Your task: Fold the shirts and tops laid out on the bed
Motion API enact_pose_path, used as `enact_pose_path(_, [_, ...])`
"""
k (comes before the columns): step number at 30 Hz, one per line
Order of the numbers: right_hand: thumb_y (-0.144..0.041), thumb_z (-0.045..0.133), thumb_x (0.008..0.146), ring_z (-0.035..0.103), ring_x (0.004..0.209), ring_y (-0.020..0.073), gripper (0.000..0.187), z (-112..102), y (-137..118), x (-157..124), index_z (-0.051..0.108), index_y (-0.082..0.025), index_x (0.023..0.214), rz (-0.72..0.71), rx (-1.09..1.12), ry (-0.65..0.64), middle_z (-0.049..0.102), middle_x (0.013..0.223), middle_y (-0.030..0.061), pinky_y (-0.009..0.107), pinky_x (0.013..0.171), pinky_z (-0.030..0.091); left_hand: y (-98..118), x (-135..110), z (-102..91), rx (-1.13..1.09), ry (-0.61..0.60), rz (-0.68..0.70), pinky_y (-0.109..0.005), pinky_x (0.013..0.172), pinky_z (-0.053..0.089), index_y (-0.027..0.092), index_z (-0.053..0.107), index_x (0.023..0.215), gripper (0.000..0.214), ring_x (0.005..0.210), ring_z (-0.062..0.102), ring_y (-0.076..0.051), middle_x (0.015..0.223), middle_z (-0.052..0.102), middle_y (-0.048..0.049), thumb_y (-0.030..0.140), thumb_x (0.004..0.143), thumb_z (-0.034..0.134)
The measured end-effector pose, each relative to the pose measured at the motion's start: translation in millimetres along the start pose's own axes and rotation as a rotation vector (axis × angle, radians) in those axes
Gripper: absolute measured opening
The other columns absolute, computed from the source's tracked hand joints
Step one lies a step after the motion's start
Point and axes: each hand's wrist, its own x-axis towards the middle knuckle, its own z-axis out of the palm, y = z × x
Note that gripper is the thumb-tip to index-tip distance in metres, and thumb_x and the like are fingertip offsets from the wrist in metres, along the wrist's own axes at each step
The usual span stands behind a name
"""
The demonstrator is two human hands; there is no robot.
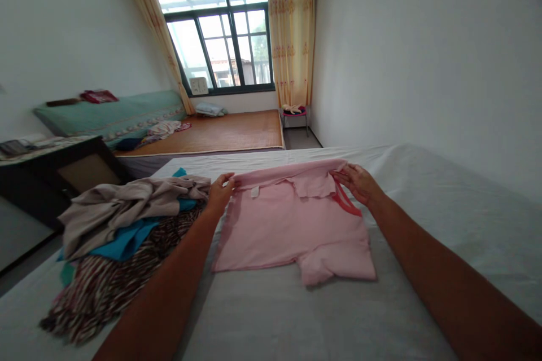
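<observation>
A pink garment (292, 225) lies spread on the white bed sheet (423, 192) in front of me, its far edge folded toward me. My left hand (220, 192) pinches the garment's far left corner. My right hand (358, 181) grips the far right corner beside a red strap. Both arms reach out over the bed.
A pile of clothes (127, 225), beige, teal and striped, sits on the bed at my left. A dark desk (55, 169) stands further left. Beyond the bed are a low platform with a bamboo mat (228, 132), a green mattress (114, 115), a small stool (295, 113) and a window with curtains.
</observation>
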Motion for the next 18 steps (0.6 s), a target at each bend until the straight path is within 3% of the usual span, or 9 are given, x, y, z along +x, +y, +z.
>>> enact_pose_path(3, [-0.038, 0.068, 0.075, 0.068, 0.086, 0.0156, 0.045, 1, 0, -4, 0.048, -0.024, 0.111, -0.029, -0.14, 0.034, 0.056, 0.127, 0.0091, 0.03, 0.075, 0.058, 3, -5, -3.6, 0.049, -0.063, -0.019, -0.031, 0.069, 0.055, 0.015, 0.057, 0.117, 0.055, 0.08, 0.066, -0.017, 0.112, 0.062, -0.0112, 0.04, 0.07, 0.067])
enact_pose_path(6, [-0.042, 0.065, 0.077, 0.066, 0.08, 0.0136, 0.044, -2, -1, -11, 0.051, -0.021, 0.113, -0.028, -0.338, -0.008, 0.058, 0.125, 0.0107, 0.028, 0.069, 0.056, 14, -15, -6.6, 0.115, -0.313, -0.025, -0.031, 0.068, 0.054, 0.014, 0.065, 0.105, 0.045, 0.083, 0.068, -0.021, 0.098, 0.069, -0.0105, 0.044, 0.072, 0.065])
enact_pose_path(9, [-0.047, 0.063, 0.079, 0.064, 0.076, 0.014, 0.039, 7, -11, -22, 0.06, -0.017, 0.103, 0.013, -0.434, -0.314, 0.068, 0.1, 0.009, 0.026, 0.067, 0.053, 32, -31, 2.3, 0.2, -0.664, 0.058, -0.029, 0.068, 0.051, 0.015, 0.069, 0.097, 0.036, 0.081, 0.067, -0.021, 0.091, 0.071, -0.0088, 0.043, 0.076, 0.061])
enact_pose_path(12, [-0.047, 0.068, 0.074, 0.064, 0.074, 0.0137, 0.039, 27, -29, -40, 0.065, -0.016, 0.097, 0.031, -0.528, -0.692, 0.069, 0.09, 0.0059, 0.025, 0.068, 0.051, 53, -50, 17.4, 0.383, -0.997, 0.212, -0.03, 0.077, 0.049, 0.018, 0.072, 0.095, 0.027, 0.083, 0.066, -0.021, 0.091, 0.072, -0.0067, 0.034, 0.074, 0.064])
enact_pose_path(15, [-0.04, 0.074, 0.066, 0.065, 0.079, 0.0156, 0.036, 41, -52, -64, 0.069, -0.018, 0.094, 0.056, -0.72, -1.035, 0.07, 0.089, 0.0037, 0.023, 0.068, 0.05, 70, -66, 20.7, 0.532, -1.136, 0.314, -0.031, 0.088, 0.045, 0.022, 0.073, 0.095, 0.03, 0.094, 0.063, -0.024, 0.101, 0.071, -0.0052, 0.029, 0.066, 0.071])
enact_pose_path(18, [-0.029, 0.077, 0.06, 0.066, 0.085, 0.0188, 0.043, 34, -68, -93, 0.07, -0.022, 0.102, 0.02, -0.962, -1.153, 0.07, 0.095, 0.0033, 0.025, 0.072, 0.05, 79, -81, 0.9, 0.667, -1.186, 0.347, -0.031, 0.092, 0.043, 0.023, 0.07, 0.097, 0.039, 0.1, 0.06, -0.025, 0.109, 0.067, -0.0052, 0.027, 0.059, 0.076])
